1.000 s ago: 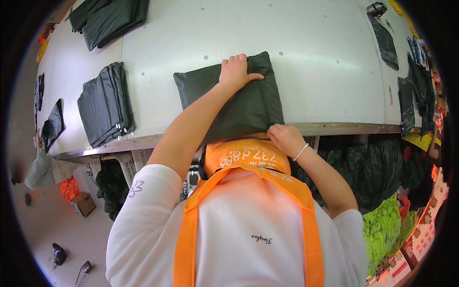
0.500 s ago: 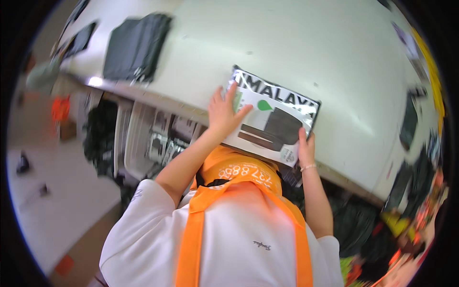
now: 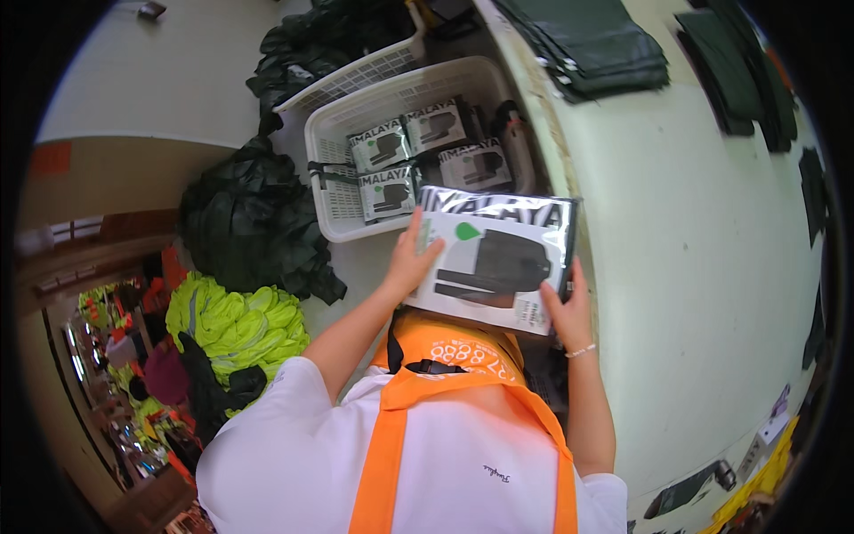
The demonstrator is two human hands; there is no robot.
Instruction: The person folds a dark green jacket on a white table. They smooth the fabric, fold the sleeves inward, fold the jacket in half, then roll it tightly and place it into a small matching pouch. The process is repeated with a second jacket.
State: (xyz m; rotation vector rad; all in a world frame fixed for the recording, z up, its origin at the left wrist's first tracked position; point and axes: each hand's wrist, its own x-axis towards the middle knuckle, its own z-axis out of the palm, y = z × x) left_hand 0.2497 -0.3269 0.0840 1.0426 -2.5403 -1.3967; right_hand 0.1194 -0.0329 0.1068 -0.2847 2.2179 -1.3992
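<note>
A flat, shiny garment package [image 3: 494,258] with a picture of a dark jacket and trousers and a green drop is held between my two hands in front of my waist. My left hand [image 3: 414,258] grips its left edge. The right hand [image 3: 569,310] closes on the lower right corner, thumb on the front and fingers behind. Just beyond the package stands a white plastic basket [image 3: 334,212], where similar garment packages [image 3: 385,193] lie in two stacks. The held package overlaps the basket's near right part and hides it.
To my right runs a long pale table [image 3: 658,294] with folded dark garments [image 3: 592,49] on it. On the left lie a heap of dark garments [image 3: 253,222] and a bright yellow-green pile [image 3: 236,316]. A second white basket [image 3: 356,80] holds more dark fabric behind.
I have turned left from the table, so the basket now lies ahead of me. The package has moved along in both hands, off the table and near the basket.
</note>
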